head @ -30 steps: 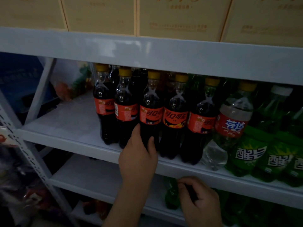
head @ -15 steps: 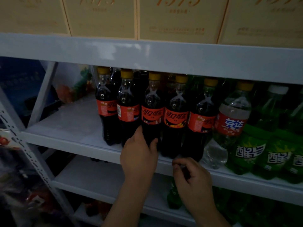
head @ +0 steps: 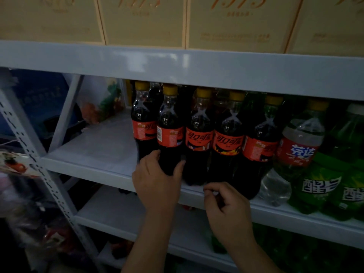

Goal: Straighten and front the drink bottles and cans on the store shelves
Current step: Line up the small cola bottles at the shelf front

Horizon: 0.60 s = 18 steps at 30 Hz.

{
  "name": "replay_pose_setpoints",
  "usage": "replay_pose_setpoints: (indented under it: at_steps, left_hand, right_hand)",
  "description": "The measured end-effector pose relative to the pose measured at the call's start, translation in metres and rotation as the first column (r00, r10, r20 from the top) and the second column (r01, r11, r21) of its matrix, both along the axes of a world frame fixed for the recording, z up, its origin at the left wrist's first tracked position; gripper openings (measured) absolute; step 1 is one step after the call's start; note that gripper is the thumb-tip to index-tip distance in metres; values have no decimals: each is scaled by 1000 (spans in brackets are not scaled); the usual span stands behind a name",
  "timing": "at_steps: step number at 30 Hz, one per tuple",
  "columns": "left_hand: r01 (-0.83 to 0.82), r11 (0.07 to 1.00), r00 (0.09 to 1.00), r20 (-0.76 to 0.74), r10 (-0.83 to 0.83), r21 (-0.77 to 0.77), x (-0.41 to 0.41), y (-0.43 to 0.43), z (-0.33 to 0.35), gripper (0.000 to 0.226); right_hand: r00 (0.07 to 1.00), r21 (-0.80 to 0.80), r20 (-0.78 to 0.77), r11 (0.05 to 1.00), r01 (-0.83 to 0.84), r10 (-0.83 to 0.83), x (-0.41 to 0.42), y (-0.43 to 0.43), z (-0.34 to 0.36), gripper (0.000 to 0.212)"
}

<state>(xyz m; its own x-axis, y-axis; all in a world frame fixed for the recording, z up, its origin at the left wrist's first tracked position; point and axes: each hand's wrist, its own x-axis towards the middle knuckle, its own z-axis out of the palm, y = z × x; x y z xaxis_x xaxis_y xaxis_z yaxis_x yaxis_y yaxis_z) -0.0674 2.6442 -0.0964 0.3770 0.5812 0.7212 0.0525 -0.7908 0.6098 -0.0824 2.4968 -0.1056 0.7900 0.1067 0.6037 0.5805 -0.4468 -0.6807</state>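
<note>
A row of dark cola bottles with yellow caps and red labels stands on the white middle shelf (head: 94, 154). My left hand (head: 157, 182) grips the lower body of the second cola bottle (head: 169, 133), thumb on its right side. That bottle's label is turned sideways. The third cola bottle (head: 199, 138) and fourth cola bottle (head: 228, 142) show their logos to the front. My right hand (head: 226, 209) hovers at the shelf's front edge below them, fingers loosely curled and holding nothing.
To the right stand a clear orange-labelled soda bottle (head: 299, 146) and green soda bottles (head: 319, 186). Tan cartons (head: 143, 20) fill the top shelf. The shelf's left half is bare up to a perforated upright (head: 29, 152). More green bottles sit on the lower shelf.
My left hand has shifted left from the third bottle and closed round the second one. My right hand has risen from the lower shelf to the middle shelf's edge.
</note>
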Motion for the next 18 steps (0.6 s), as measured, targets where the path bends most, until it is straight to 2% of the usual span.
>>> replay_pose_setpoints:
  at_steps: [3, 8, 12, 16, 18]
  left_hand:
    - [42, 995, 997, -66, -48, -95, 4, 2, 5, 60]
    - [207, 947, 974, -41, -224, -247, 2, 12, 3, 53]
    - [339, 929, 934, -68, -352, -151, -1, 29, 3, 45]
    - [172, 984, 982, -83, -168, 47, -5, 21, 0, 47]
    - [121, 991, 985, -126, -114, 51, -3, 14, 1, 59]
  right_hand:
    - [1000, 16, 23, 1000, 6, -6, -3, 7, -3, 9]
    - [1000, 5, 23, 1000, -2, 2, -5, 11, -9, 11]
    - [1000, -9, 13, 1000, 3, -3, -3, 14, -11, 11]
    - [1000, -12, -14, 1000, -15, 14, -2, 18, -15, 20]
    - [1000, -17, -14, 1000, -23, 22, -4, 19, -17, 21]
